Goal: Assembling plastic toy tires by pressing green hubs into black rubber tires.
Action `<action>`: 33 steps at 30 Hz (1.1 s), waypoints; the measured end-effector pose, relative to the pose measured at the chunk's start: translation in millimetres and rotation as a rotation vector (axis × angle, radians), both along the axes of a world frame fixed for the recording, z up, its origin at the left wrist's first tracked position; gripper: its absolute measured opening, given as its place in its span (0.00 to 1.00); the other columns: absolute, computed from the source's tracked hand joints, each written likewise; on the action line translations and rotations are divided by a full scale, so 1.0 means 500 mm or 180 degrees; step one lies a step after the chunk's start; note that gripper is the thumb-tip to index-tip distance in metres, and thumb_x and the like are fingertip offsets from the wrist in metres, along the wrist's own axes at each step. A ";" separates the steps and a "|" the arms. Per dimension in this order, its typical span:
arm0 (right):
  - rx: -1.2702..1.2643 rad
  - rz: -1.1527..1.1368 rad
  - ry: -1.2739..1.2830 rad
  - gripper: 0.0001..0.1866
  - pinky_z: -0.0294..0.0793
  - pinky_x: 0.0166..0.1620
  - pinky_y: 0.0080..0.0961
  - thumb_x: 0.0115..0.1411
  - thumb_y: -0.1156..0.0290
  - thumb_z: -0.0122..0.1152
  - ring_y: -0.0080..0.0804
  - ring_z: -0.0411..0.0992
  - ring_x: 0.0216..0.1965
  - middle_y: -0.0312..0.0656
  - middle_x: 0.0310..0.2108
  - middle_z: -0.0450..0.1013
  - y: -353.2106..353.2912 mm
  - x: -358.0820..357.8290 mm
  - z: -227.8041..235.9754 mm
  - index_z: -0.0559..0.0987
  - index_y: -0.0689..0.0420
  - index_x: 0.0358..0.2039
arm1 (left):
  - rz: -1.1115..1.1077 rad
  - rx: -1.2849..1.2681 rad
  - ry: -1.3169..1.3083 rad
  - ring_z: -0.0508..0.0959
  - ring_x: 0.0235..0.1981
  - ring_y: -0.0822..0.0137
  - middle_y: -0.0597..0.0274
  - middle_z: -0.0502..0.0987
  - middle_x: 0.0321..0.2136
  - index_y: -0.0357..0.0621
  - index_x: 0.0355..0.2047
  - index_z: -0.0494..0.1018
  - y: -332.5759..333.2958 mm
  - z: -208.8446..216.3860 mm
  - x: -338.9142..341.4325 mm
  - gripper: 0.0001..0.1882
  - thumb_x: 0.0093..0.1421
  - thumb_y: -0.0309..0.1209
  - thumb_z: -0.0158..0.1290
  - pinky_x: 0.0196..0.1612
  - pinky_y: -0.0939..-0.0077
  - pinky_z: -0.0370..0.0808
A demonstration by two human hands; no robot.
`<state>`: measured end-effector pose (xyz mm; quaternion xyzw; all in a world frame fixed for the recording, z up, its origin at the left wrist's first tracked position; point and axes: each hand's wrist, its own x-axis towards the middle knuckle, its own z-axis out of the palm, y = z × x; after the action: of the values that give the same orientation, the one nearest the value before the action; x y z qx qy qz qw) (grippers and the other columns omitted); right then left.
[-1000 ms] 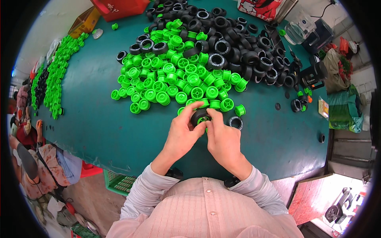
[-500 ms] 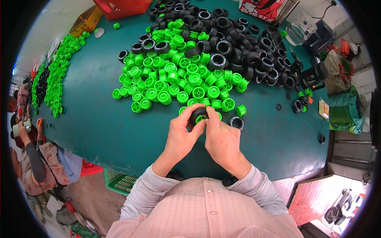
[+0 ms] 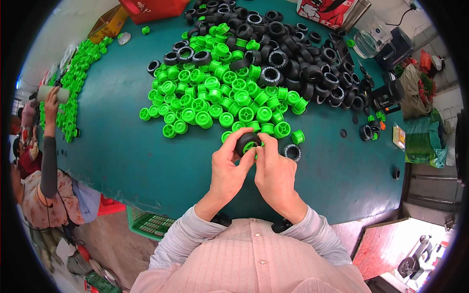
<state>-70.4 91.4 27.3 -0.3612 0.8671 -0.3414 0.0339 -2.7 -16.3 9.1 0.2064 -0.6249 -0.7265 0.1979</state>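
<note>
Close in front of my body, both hands grip one small black toy tyre (image 3: pixel 243 140) with a green wheel rim (image 3: pixel 249 146) in its opening. My left hand (image 3: pixel 227 168) is closed around the tyre's left side, thumb low and index finger over the top. On the other side, the fingers of my right hand (image 3: pixel 276 178) pinch the tyre and rim at the right edge. How deep the rim sits cannot be made out behind the fingers. A loose black tyre (image 3: pixel 292 153) lies just right of my right hand, and a pile of green rims (image 3: pixel 207 95) lies beyond both hands.
Black tyres (image 3: pixel 293 58) are heaped at the back right of the green table (image 3: pixel 115 146). More green rims (image 3: pixel 80 73) line its left side, where a co-worker's raised hand (image 3: pixel 51 105) holds a pale cylinder. A jug (image 3: pixel 366 44) stands far right; a green crate (image 3: pixel 149 222) is below the edge.
My hands have shifted slightly, and more of the green rim now shows inside the tyre. At the left, the co-worker's arm has risen and reached outward with the pale cylinder.
</note>
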 end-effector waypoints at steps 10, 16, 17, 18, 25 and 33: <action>-0.0029 0.0272 0.0305 0.21 0.74 0.24 0.34 0.60 0.74 0.59 0.40 0.78 0.21 0.45 0.23 0.78 0.014 -0.010 -0.017 0.69 0.63 0.54 | -0.0691 0.0161 -0.0587 0.77 0.40 0.77 0.62 0.76 0.42 0.35 0.57 0.69 -0.039 0.014 0.002 0.21 0.63 0.17 0.54 0.38 0.82 0.80; -0.0092 0.0026 -0.0201 0.18 0.74 0.24 0.37 0.63 0.74 0.56 0.46 0.78 0.22 0.48 0.24 0.79 0.006 -0.009 0.000 0.70 0.63 0.53 | 0.0182 0.0273 0.0066 0.77 0.40 0.77 0.62 0.76 0.42 0.36 0.57 0.70 0.007 -0.009 0.000 0.20 0.64 0.18 0.54 0.41 0.84 0.77; 0.0041 0.0002 -0.0169 0.18 0.74 0.24 0.38 0.63 0.74 0.55 0.46 0.79 0.23 0.49 0.25 0.79 0.005 -0.008 -0.002 0.70 0.63 0.53 | 0.0154 0.0358 0.0065 0.77 0.40 0.77 0.62 0.77 0.42 0.36 0.56 0.70 0.006 -0.010 -0.003 0.20 0.64 0.17 0.54 0.42 0.84 0.76; 0.0031 0.0009 -0.0051 0.18 0.74 0.24 0.36 0.63 0.74 0.56 0.44 0.78 0.22 0.47 0.24 0.79 0.005 -0.007 -0.003 0.70 0.63 0.53 | 0.0133 0.0443 0.0064 0.77 0.41 0.77 0.63 0.77 0.42 0.36 0.56 0.70 0.005 -0.009 -0.004 0.20 0.64 0.17 0.54 0.42 0.84 0.76; -0.0213 0.0348 0.0951 0.24 0.71 0.22 0.25 0.59 0.75 0.60 0.27 0.74 0.18 0.35 0.17 0.72 -0.018 0.012 0.013 0.70 0.61 0.56 | -0.0838 -0.0132 0.0044 0.75 0.41 0.77 0.69 0.77 0.39 0.39 0.55 0.72 0.017 -0.034 0.018 0.19 0.64 0.25 0.56 0.45 0.83 0.72; -0.0343 -0.0006 -0.0968 0.16 0.74 0.29 0.40 0.69 0.72 0.51 0.48 0.79 0.26 0.49 0.30 0.81 0.017 -0.005 0.010 0.67 0.59 0.55 | -0.0051 0.0860 0.0121 0.79 0.46 0.71 0.57 0.77 0.46 0.34 0.56 0.67 -0.015 0.001 0.001 0.19 0.64 0.19 0.54 0.45 0.75 0.83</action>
<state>-72.7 100.0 32.4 -0.3058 0.8327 -0.4382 0.1451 -2.1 -24.0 9.8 0.2124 -0.5190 -0.8094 0.1742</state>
